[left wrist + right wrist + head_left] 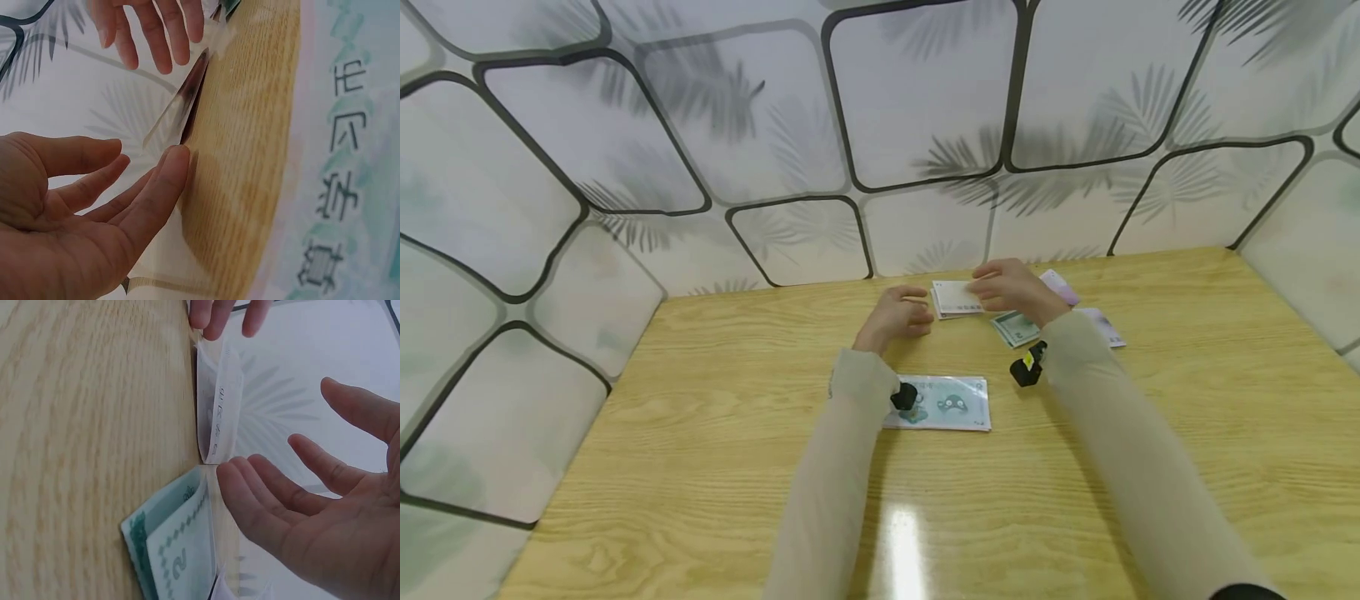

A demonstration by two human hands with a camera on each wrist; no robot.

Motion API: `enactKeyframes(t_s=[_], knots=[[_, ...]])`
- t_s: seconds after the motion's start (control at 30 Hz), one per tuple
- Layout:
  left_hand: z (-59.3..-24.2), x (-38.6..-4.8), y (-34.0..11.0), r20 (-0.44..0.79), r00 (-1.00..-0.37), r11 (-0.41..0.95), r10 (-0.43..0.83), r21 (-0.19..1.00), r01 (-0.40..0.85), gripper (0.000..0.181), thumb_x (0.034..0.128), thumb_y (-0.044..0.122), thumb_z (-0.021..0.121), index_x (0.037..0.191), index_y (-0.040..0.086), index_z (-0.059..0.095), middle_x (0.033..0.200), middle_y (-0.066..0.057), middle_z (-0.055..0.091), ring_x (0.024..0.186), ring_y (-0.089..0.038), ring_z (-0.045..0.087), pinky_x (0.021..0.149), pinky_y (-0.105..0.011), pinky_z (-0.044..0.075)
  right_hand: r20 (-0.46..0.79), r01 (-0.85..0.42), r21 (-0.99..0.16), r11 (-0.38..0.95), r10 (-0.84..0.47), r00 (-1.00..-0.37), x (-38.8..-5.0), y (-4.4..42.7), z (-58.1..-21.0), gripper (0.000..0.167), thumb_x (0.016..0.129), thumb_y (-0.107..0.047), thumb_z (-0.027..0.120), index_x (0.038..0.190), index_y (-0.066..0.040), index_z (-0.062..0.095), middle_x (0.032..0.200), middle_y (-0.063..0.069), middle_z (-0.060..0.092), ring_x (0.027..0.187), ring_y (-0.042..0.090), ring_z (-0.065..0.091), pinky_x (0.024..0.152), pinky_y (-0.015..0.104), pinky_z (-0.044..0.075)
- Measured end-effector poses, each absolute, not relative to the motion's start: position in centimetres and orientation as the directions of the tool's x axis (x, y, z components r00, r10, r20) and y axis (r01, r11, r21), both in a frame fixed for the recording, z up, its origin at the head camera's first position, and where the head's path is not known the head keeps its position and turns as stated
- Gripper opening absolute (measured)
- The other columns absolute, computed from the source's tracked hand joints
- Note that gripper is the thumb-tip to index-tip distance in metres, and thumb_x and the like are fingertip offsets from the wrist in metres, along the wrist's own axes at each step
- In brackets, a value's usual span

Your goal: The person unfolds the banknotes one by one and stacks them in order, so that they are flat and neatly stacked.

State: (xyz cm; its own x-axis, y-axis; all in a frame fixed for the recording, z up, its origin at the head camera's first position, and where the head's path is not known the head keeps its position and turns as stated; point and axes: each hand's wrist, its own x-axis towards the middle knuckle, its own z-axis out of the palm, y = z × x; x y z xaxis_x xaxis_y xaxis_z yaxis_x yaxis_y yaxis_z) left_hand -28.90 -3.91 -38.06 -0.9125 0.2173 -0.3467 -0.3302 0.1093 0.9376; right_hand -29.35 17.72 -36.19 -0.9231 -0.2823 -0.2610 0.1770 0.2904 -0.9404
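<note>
Lengthwise, the folded white note (952,297) runs left-right.

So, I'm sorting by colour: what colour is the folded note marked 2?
The note is pale green with darker markings, clearest in the right wrist view.

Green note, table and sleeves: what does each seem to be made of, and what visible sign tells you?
Green note: probably matte paper; it looks thin, folded and printed. Table: wood or wood-look laminate, by its grain; a bright sheen suggests a glossy finish. Sleeves: likely matte fabric, softly shaded without shine; weave too small to tell.
</note>
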Motion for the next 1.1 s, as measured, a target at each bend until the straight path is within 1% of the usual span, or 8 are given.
enactKeyframes(t_s=[0.13,0.27,0.4,0.53,0.73,0.9,1.03,1.1], knots=[[-38.0,-29.0,-3.7,-0.342,-0.911,0.134,0.231,0.938,-0.319,0.044,0.1029,-0.007,0.047,0.146,-0.002,0.049,0.140,-0.026,0.051,0.115,-0.034,0.062,0.099,-0.042,0.055,-0.305,0.206,-0.912,0.354,-0.251,-0.918,-29.7,17.2,-36.1,0.055,0.104,-0.010,0.054,0.148,0.014,0.032,0.148,0.037,0.039,0.136,0.048,0.042,0.109,0.053,0.044],[-38.1,-29.3,-3.4,-0.332,-0.910,0.154,0.248,0.941,-0.302,0.043,0.1026,-0.006,0.049,0.145,0.001,0.051,0.134,-0.024,0.056,0.100,-0.028,0.065,0.094,-0.040,0.057,-0.334,0.234,-0.898,0.372,-0.231,-0.914,-30.0,17.0,-36.3,0.054,0.104,-0.010,0.055,0.148,0.014,0.034,0.148,0.038,0.038,0.137,0.049,0.040,0.109,0.055,0.044],[-38.4,-29.5,-3.2,-0.322,-0.911,0.174,0.259,0.943,-0.284,0.041,0.0997,-0.009,0.052,0.140,-0.002,0.056,0.121,-0.018,0.063,0.084,-0.020,0.063,0.081,-0.031,0.060,-0.323,0.219,-0.898,0.381,-0.233,-0.917,-29.9,16.9,-36.5,0.053,0.104,-0.011,0.055,0.146,0.014,0.036,0.149,0.036,0.038,0.138,0.048,0.039,0.110,0.055,0.043],[-38.7,-29.7,-3.0,-0.303,-0.914,0.219,0.272,0.944,-0.248,0.041,0.0956,-0.014,0.052,0.134,-0.004,0.062,0.112,-0.015,0.066,0.076,-0.017,0.062,0.067,-0.023,0.057,-0.310,0.204,-0.904,0.375,-0.247,-0.918,-29.8,17.0,-36.6,0.052,0.104,-0.012,0.056,0.146,0.013,0.038,0.150,0.032,0.039,0.137,0.047,0.041,0.111,0.053,0.043],[-38.6,-29.5,-2.9,-0.212,-0.951,0.294,0.223,0.945,-0.142,0.035,0.0933,-0.014,0.057,0.124,-0.004,0.069,0.116,-0.020,0.070,0.073,-0.014,0.061,0.060,-0.021,0.051,-0.299,0.190,-0.915,0.356,-0.283,-0.911,-29.7,16.9,-36.8,0.054,0.102,-0.009,0.059,0.146,0.013,0.037,0.149,0.032,0.039,0.136,0.044,0.041,0.112,0.054,0.041],[-38.1,-29.4,-2.7,-0.103,-0.988,0.332,0.111,0.941,-0.061,0.014,0.0953,-0.002,0.067,0.107,-0.003,0.076,0.102,-0.017,0.074,0.072,-0.014,0.063,0.058,-0.023,0.048,-0.273,0.157,-0.926,0.344,-0.320,-0.907,-29.4,16.8,-36.7,0.060,0.096,-0.009,0.066,0.145,0.013,0.039,0.148,0.033,0.041,0.131,0.042,0.048,0.108,0.052,0.046],[-37.8,-29.4,-2.7,-0.026,-0.998,0.410,0.057,0.912,0.000,0.013,0.0940,0.010,0.075,0.102,0.000,0.078,0.102,-0.013,0.073,0.082,-0.017,0.061,0.063,-0.023,0.048,-0.261,0.152,-0.935,0.320,-0.331,-0.907,-29.3,16.7,-36.6,0.068,0.094,-0.013,0.071,0.146,0.012,0.037,0.142,0.035,0.045,0.117,0.035,0.058,0.099,0.046,0.053],[-37.7,-29.4,-2.8,0.007,-0.999,0.444,0.048,0.896,0.028,0.015,0.0937,0.013,0.075,0.102,0.001,0.078,0.105,-0.012,0.071,0.087,-0.018,0.060,0.066,-0.024,0.048,-0.271,0.171,-0.937,0.306,-0.322,-0.907,-29.3,16.5,-36.6,0.067,0.095,-0.010,0.069,0.149,0.012,0.034,0.141,0.034,0.043,0.115,0.034,0.058,0.098,0.045,0.054]])
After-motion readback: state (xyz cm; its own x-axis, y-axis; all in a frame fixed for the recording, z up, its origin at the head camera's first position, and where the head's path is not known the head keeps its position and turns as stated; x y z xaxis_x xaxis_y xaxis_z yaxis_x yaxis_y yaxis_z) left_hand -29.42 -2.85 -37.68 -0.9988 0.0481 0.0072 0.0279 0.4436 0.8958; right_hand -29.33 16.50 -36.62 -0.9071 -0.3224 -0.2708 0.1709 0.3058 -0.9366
